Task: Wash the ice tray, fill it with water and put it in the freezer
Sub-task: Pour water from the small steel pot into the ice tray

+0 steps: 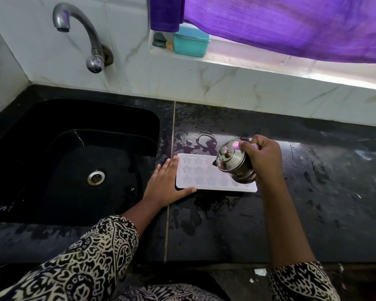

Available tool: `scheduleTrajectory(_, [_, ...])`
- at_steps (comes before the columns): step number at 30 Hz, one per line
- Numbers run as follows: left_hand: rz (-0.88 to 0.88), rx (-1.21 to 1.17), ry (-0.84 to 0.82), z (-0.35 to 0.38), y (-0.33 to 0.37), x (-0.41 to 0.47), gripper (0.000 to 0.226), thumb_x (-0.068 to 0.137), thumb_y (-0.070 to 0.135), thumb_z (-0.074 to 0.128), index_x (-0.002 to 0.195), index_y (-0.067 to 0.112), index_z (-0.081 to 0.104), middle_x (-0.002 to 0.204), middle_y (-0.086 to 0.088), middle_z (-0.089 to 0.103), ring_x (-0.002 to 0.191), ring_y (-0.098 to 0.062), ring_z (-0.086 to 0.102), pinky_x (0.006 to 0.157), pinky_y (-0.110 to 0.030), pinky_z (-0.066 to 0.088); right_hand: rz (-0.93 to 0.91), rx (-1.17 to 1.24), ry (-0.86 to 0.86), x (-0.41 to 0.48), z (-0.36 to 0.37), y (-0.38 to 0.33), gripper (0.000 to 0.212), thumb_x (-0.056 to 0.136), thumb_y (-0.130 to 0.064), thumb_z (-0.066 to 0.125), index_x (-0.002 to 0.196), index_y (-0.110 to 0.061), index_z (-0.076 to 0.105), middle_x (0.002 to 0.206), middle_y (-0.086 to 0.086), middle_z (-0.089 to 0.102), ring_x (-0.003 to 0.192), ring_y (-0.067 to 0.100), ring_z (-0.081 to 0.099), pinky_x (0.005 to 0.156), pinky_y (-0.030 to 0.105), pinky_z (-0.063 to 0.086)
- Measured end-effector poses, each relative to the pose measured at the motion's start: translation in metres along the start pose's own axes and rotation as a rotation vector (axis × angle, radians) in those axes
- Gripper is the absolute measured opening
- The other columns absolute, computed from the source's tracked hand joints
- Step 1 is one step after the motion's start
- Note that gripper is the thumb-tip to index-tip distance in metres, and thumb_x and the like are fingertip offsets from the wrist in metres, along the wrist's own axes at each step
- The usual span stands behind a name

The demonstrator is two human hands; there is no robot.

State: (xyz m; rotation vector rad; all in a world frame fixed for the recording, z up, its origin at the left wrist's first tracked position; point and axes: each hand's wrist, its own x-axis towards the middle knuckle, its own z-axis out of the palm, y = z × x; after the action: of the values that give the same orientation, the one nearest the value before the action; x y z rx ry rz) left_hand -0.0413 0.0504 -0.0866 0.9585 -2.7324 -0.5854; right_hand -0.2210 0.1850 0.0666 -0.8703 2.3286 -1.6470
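Right grip (262, 157) on tilted pot (232, 162), over ice tray (195, 171)

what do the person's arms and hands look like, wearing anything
Both arms wear loose sleeves in a black and cream swirl print; the left sleeve and right sleeve stop short of the wrists. The left hand and right hand are bare, no gloves.

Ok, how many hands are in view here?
2. The left hand lies flat against the left end of the ice tray on the counter. The right hand grips a steel pot tilted over the tray's right side.
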Motion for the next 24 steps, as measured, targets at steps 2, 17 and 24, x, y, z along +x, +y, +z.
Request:
scheduleTrajectory(2, [0.0,0.004,-0.002,-0.0001,-0.0001,0.0001,0.12,0.068,0.091,0.033,0.154,0.015,0.001,0.162,0.002,0.009,0.149,-0.014,0.005,0.121,-0.036,0.004,-0.001,0.003,-0.001,0.0001,-0.0001,-0.0006,0.035,0.074,-0.01,0.068,0.056,-0.015,0.039,0.059,0.011,0.038,0.058,0.019,0.038,0.056,0.032,0.035])
scheduleTrajectory(17, [-0.009,0.018,-0.015,-0.0017,0.0012,-0.0007,0.119,0.068,0.09,0.033,0.154,0.016,-0.002,0.162,0.002,0.007,0.149,-0.013,0.003,0.12,-0.035,0.002,-0.023,0.023,0.0,0.0007,-0.0016,-0.0077,0.033,0.075,-0.01,0.067,0.058,-0.014,0.039,0.059,0.01,0.035,0.059,0.018,0.035,0.057,0.03,0.033])
scheduleTrajectory(24, [-0.003,0.02,-0.007,-0.0016,0.0008,-0.0002,0.12,0.067,0.091,0.032,0.154,0.015,0.0,0.162,0.002,0.008,0.149,-0.014,0.005,0.12,-0.035,0.003,-0.036,0.027,-0.006,-0.0011,-0.0023,-0.009,0.038,0.076,-0.009,0.068,0.056,-0.016,0.036,0.057,0.008,0.033,0.058,0.016,0.034,0.053,0.025,0.032])
